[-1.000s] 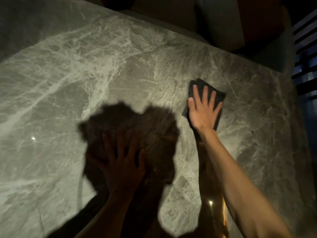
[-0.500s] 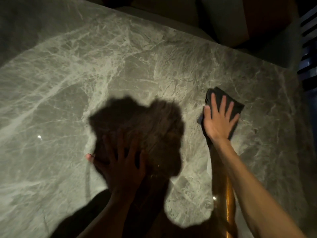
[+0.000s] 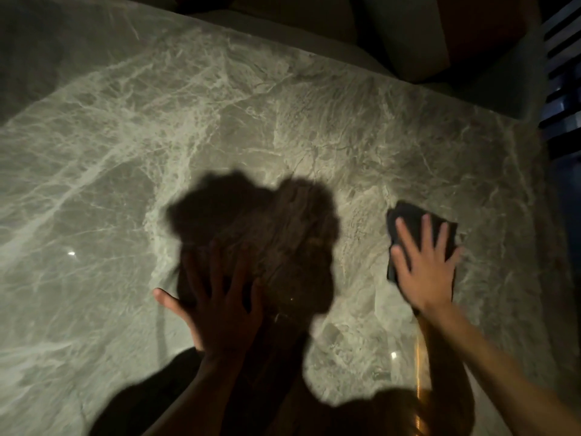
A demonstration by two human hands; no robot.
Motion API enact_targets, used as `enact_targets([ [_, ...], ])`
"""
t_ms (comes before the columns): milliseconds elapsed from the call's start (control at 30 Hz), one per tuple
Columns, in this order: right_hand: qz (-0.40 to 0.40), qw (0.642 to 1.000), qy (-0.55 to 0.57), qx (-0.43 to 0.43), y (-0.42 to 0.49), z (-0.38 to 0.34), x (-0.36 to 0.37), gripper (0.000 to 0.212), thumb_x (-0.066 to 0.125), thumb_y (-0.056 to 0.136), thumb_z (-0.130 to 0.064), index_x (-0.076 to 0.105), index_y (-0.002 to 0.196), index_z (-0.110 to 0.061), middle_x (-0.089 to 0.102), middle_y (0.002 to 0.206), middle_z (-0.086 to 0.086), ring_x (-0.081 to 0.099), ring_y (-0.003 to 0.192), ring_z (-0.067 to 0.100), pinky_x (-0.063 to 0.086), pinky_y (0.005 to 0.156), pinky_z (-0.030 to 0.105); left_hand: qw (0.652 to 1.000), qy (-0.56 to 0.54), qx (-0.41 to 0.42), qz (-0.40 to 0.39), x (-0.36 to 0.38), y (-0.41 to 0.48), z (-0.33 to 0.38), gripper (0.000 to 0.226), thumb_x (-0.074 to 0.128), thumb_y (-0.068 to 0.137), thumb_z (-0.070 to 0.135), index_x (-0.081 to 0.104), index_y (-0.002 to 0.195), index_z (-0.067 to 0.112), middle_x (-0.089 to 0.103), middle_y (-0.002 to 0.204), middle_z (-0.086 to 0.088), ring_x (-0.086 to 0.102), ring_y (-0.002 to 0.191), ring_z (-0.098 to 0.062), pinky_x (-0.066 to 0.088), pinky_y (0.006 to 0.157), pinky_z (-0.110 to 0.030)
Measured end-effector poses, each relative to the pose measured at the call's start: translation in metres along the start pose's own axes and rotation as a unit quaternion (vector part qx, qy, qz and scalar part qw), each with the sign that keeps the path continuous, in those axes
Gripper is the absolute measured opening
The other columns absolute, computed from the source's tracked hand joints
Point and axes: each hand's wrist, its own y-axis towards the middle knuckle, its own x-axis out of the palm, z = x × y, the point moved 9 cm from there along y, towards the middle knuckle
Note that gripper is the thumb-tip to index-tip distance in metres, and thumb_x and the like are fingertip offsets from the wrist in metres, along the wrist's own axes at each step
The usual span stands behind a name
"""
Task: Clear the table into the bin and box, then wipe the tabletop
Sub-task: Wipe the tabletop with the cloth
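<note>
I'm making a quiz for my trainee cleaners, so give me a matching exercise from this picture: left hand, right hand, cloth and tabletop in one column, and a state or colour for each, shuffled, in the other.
Column one:
1. left hand
2. right hand
3. dark cloth
4. marble tabletop

Column two:
A. grey with pale veins
B. pinned flat under a palm
C. fingers spread, in shadow, holding nothing
D. lit, pressing down on the cloth

Pairs: 1-C, 2-D, 3-B, 4-A
</note>
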Motion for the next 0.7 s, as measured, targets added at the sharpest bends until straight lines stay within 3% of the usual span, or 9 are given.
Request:
enact_targets([
  [100,0.024,0.992,0.057,0.114,0.073,-0.005,-0.013,0.056,0.002,0.091,-0.07,-0.008,0.146,-0.059,-0.004,0.166,0.007,-0.008,0.151,0.038,-0.001,0.114,0.072,1.0,-0.015,0.003,0.005,-0.002,0.0,0.0,0.056,0.029,0.091,0.058,0.034,0.144,0.041,0.009,0.165,-0.006,0.0,0.152,-0.04,0.001,0.102,-0.082],
  [233,0.019,0.99,0.075,0.114,0.127,-0.064,-0.021,0.062,0.002,0.089,-0.071,-0.003,0.149,-0.054,-0.001,0.166,0.005,-0.007,0.152,0.036,-0.005,0.116,0.066,1.0,-0.015,0.005,0.015,-0.004,-0.001,0.0,0.058,0.028,0.092,0.06,0.027,0.147,0.043,0.007,0.165,-0.005,-0.001,0.151,-0.041,0.002,0.102,-0.082],
  [367,0.035,0.998,0.029,-0.051,0.1,-0.153,-0.02,0.058,0.015,0.095,-0.063,0.004,0.151,-0.05,0.007,0.166,0.004,0.001,0.152,0.037,0.001,0.118,0.064,1.0,-0.013,0.004,0.02,-0.003,-0.001,0.002,0.058,0.031,0.092,0.059,0.029,0.147,0.043,0.009,0.165,-0.004,0.0,0.151,-0.04,0.002,0.102,-0.082],
  [500,0.049,0.967,0.009,-0.251,0.002,-0.19,0.001,0.055,0.029,0.099,-0.056,0.02,0.152,-0.044,0.016,0.165,0.003,0.007,0.153,0.034,0.012,0.117,0.063,0.999,-0.009,0.009,0.029,-0.002,-0.001,0.001,0.056,0.029,0.093,0.057,0.029,0.148,0.042,0.012,0.165,-0.005,0.002,0.151,-0.041,0.001,0.103,-0.081],
  [600,0.004,0.937,-0.038,-0.348,-0.078,-0.155,0.035,0.058,0.031,0.097,-0.058,0.017,0.152,-0.046,0.014,0.165,0.003,0.006,0.152,0.035,0.012,0.118,0.063,1.0,-0.003,0.003,0.021,-0.002,0.001,0.001,0.056,0.024,0.094,0.057,0.027,0.148,0.042,0.009,0.165,-0.005,0.001,0.152,-0.04,0.0,0.103,-0.082],
  [700,-0.021,0.925,-0.094,-0.369,-0.111,-0.084,0.046,0.056,0.031,0.097,-0.057,0.022,0.151,-0.046,0.016,0.164,0.008,0.011,0.151,0.039,0.018,0.115,0.065,1.0,-0.002,0.001,0.009,-0.003,0.002,0.001,0.057,0.026,0.093,0.057,0.028,0.148,0.043,0.007,0.166,-0.005,-0.001,0.151,-0.04,0.002,0.101,-0.083],
])
